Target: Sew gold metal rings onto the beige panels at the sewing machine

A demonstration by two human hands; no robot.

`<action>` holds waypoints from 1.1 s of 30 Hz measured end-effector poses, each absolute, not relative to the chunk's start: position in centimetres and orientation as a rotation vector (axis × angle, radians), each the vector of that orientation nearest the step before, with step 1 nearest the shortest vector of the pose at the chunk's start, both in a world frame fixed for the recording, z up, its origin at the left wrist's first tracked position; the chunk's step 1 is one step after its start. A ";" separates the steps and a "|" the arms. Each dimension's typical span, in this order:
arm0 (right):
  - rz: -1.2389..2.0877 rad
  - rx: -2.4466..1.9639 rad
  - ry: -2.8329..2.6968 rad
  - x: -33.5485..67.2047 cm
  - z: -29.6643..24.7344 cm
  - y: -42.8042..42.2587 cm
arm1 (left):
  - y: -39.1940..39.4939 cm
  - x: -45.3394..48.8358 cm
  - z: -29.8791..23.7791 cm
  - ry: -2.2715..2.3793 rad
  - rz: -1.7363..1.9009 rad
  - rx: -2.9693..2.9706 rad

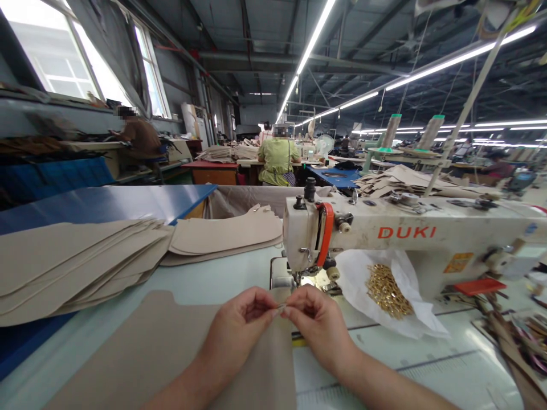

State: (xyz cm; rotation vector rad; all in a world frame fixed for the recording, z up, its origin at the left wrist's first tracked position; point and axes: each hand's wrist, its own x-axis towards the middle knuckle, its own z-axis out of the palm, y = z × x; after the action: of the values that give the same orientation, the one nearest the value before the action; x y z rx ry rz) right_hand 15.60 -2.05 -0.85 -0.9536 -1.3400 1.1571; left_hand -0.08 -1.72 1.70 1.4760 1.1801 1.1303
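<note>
In front of the sewing machine's needle area, my left hand [241, 319] and my right hand [318, 322] meet fingertip to fingertip. Both are closed in a pinch on a small pale piece [281, 308], too small to name for certain. A large beige fabric panel [171, 347] lies flat on the table under my left hand and forearm, its upper right part reaching toward the needle. The sewing machine [363, 228], off-white with an orange guard, stands just beyond my fingers. Right of my hands, a heap of gold-coloured metal rings [388, 291] sits on white paper [354, 285].
Stacked beige panels [81, 256] lie at the left, with another stack [226, 230] behind them. Straps and tools [521, 336] crowd the right edge. Thread cones [391, 132] stand behind the machine. Two co-workers sit farther off, one in a yellow-green top [277, 156].
</note>
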 end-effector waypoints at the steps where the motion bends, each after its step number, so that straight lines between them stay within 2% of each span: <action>1: 1.188 -0.928 -1.326 15.6 -0.9 -2.1 | -1.8 -0.1 1.7 1.184 1.136 1.491; 13: 1.103 -1.058 -1.478 15.7 -0.5 -2.2 | -2.0 -0.1 1.9 1.221 1.154 1.666; 23: 1.078 -1.038 -1.551 16.0 -0.4 -2.1 | -1.6 -0.1 1.7 1.218 1.151 1.492; 33: 1.017 -1.093 -1.509 15.6 -0.3 -2.2 | -1.7 -0.4 2.0 1.316 1.140 1.597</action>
State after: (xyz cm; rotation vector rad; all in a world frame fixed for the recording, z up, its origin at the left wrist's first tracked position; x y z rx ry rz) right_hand 15.61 -2.20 -0.34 -1.0934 -1.5088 1.0168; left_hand -0.37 -1.67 2.03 1.5965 1.3156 1.1396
